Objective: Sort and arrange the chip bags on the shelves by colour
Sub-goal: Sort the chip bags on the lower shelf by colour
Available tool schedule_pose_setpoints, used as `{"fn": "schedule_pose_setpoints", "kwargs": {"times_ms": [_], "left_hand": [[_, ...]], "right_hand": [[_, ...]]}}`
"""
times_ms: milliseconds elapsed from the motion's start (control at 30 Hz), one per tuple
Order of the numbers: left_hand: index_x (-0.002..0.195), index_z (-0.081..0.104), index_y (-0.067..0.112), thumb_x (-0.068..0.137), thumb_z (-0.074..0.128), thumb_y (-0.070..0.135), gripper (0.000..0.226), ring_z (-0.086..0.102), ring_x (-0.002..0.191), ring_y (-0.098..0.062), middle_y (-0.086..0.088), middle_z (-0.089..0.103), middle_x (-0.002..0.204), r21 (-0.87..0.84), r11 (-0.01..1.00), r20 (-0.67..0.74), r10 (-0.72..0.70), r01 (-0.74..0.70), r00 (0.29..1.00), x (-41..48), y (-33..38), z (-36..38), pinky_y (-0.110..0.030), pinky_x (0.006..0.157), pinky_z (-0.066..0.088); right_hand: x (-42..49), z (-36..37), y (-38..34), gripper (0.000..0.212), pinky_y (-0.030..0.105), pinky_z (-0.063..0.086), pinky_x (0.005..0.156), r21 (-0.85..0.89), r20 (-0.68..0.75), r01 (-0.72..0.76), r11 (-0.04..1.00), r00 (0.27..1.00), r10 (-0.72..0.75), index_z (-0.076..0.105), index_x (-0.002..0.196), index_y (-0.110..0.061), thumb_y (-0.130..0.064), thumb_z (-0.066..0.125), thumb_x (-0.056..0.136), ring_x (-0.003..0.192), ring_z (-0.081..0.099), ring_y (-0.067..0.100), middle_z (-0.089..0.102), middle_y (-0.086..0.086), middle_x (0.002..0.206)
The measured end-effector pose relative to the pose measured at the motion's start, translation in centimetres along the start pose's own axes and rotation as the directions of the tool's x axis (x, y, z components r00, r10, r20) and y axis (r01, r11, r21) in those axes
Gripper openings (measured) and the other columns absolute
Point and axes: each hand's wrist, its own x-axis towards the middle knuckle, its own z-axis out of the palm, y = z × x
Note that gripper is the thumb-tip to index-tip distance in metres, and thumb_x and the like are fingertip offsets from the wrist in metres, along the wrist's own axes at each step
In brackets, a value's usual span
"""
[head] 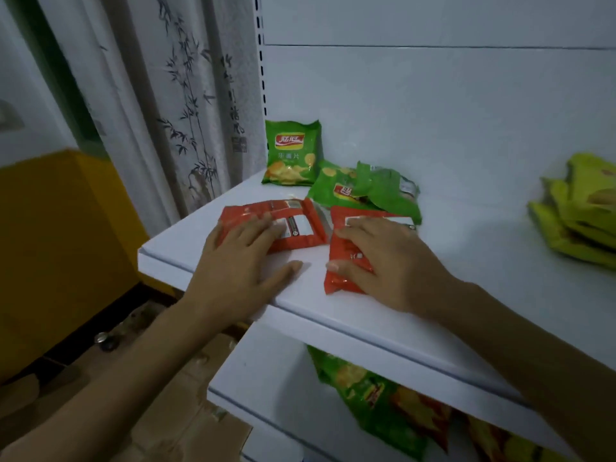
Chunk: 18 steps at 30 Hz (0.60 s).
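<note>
Red bags (300, 243) — two: left hand (240, 258) flat on one, right hand (390, 265) flat on other.

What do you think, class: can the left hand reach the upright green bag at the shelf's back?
Probably yes. The left hand lies on a red bag near the front; only bare shelf separates it from the upright green bag.

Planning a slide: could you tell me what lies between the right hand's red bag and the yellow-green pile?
Only bare white shelf lies between the red bag under the right hand and the yellow-green pile, as the head view shows.
</note>
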Motion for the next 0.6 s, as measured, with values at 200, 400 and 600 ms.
{"fn": "schedule_pose_setpoints", "kwargs": {"times_ms": [200, 400, 600], "left_hand": [[0.117, 0.065, 0.023, 0.087, 0.035, 0.07, 0.064, 0.056, 0.093, -0.021, 0.004, 0.065, 0.107, -0.002, 0.945, -0.058, 0.327, -0.328, 0.943, 3.1, -1.8, 0.3, -0.03, 0.074, 0.043], [0.123, 0.062, 0.028, 0.081, 0.044, 0.074, 0.064, 0.053, 0.106, -0.02, 0.003, 0.059, 0.12, -0.133, 0.885, -0.086, 0.439, -0.447, 0.894, 5.4, -4.5, 0.9, -0.04, 0.085, 0.049], [0.147, 0.025, 0.044, 0.072, 0.021, 0.085, 0.086, 0.013, 0.148, -0.015, 0.01, 0.02, 0.159, -0.284, 0.86, 0.112, 0.469, -0.424, 0.876, 6.5, -5.1, 2.2, -0.047, 0.119, 0.019]], "right_hand": [[-0.2, 0.8, -0.9, 0.067, 0.041, 0.034, 0.106, -0.134, -0.018, -0.069, 0.989, 0.998, 0.067, 0.056, 0.13, -0.015, -0.062, 0.029, 0.089, 0.123, 0.052, 0.027, 0.057, 0.007, 0.133], [-0.2, 0.9, -1.2, 0.08, 0.034, 0.013, 0.119, -0.067, 0.007, -0.197, 0.978, 0.98, 0.198, 0.033, 0.147, -0.024, -0.074, 0.017, 0.086, 0.142, 0.028, 0.014, 0.034, -0.004, 0.153], [-0.3, 0.6, -3.2, 0.088, 0.027, 0.015, 0.115, -0.089, -0.031, -0.348, 0.933, 0.937, 0.347, 0.038, 0.145, -0.026, -0.081, 0.022, 0.079, 0.139, 0.03, 0.009, 0.039, -0.007, 0.15]]}}
